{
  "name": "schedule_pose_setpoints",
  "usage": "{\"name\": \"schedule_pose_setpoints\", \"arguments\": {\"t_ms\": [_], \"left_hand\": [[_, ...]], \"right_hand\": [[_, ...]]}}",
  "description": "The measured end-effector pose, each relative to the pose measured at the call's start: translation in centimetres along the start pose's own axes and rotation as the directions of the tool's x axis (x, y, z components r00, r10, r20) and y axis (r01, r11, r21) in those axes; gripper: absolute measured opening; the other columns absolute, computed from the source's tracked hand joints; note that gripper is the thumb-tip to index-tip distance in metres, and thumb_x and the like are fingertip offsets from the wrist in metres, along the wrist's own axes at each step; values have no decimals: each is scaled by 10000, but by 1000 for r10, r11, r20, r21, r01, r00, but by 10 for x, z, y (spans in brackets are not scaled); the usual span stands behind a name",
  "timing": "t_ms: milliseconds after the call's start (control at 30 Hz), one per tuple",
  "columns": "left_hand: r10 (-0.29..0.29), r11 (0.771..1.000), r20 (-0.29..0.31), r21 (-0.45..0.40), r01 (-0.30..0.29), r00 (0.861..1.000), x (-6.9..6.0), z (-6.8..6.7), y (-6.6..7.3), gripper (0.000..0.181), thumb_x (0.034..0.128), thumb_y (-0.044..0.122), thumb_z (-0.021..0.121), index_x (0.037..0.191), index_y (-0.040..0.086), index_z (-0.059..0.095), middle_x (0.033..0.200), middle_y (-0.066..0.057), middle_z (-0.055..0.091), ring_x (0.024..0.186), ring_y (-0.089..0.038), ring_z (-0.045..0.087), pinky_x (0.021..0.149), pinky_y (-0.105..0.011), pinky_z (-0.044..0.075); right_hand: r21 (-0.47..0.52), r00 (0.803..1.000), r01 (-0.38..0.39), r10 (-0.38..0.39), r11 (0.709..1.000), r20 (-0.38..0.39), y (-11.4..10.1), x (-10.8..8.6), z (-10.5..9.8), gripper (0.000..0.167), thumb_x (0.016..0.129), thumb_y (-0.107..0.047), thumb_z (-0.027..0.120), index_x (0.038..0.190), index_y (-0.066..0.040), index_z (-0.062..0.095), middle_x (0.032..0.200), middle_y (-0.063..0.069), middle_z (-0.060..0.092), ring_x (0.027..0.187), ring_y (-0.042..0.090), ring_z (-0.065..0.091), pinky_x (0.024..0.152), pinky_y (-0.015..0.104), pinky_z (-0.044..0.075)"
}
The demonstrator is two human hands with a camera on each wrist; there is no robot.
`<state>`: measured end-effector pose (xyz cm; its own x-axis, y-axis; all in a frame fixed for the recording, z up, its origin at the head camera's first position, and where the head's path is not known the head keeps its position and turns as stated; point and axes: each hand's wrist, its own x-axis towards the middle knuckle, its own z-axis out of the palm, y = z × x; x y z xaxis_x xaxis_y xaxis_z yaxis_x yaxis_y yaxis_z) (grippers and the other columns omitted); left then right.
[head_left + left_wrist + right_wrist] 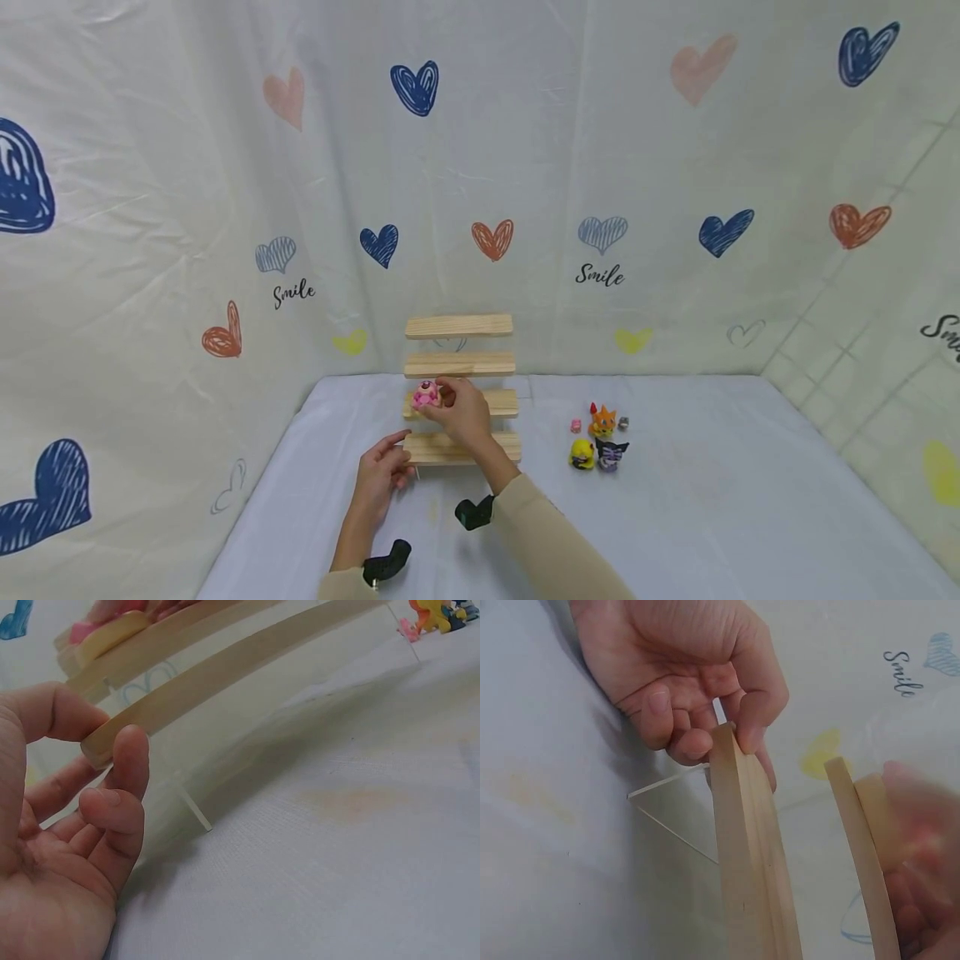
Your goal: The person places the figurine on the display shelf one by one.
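My right hand (461, 414) pinches a pink figurine (427, 394)

My thumb and fingers are clamped on it over the left end of the second plank from the bottom (500, 403); its pale base seems to rest on the wood, though my right wrist view is blurred there. My left hand (378, 475) grips the left end of the lowest plank (450, 450). Two upper planks (459, 364) rise behind. Off to my right on the white-covered counter (712, 500), an orange fox-like figurine (602, 423) stands between a tiny pink piece (576, 426) and a tiny grey piece (623, 423), behind a yellow figurine (581, 454) and a black-and-purple figurine (611, 456).
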<state>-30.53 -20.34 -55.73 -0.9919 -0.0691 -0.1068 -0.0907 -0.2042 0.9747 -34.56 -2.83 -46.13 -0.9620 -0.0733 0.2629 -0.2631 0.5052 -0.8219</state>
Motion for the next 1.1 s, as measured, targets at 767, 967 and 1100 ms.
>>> {"name": "schedule_pose_setpoints", "arguments": {"t_ms": [767, 967, 1100], "left_hand": [[2, 1000, -20, -9, -2, 1000, 5, 1, -4, 471, 906, 42, 590, 1377, 35, 596, 873, -46, 658, 610, -126, 587, 475, -203, 428], [2, 1000, -36, 6, -1, 999, 7, 3, -5, 480, 909, 41, 588, 1388, 40, 591, 896, -58, 654, 612, -125, 586, 477, -202, 426], [-5, 1000, -43, 2, 5, 999, 8, 4, -7, 465, 918, 38, 587, 1384, 51, 597, 918, -86, 647, 612, -129, 584, 479, -201, 427]], "right_hand": [[242, 991, 78, -101, 967, 85, 16, -22, -35, 376, 895, -140, 766, 1234, -10, 666, 1045, 138, 687, 913, 206, 650, 796, 260, 537], [197, 981, 100, -129, 975, 144, 42, -53, -79, 212, 946, -179, 714, 1151, -124, 716, 998, 32, 705, 890, 126, 632, 808, 227, 539], [193, 980, 87, -118, 977, 159, 67, -74, -110, 213, 958, -183, 700, 1150, -90, 714, 974, 48, 694, 855, 123, 619, 773, 227, 539]]}}
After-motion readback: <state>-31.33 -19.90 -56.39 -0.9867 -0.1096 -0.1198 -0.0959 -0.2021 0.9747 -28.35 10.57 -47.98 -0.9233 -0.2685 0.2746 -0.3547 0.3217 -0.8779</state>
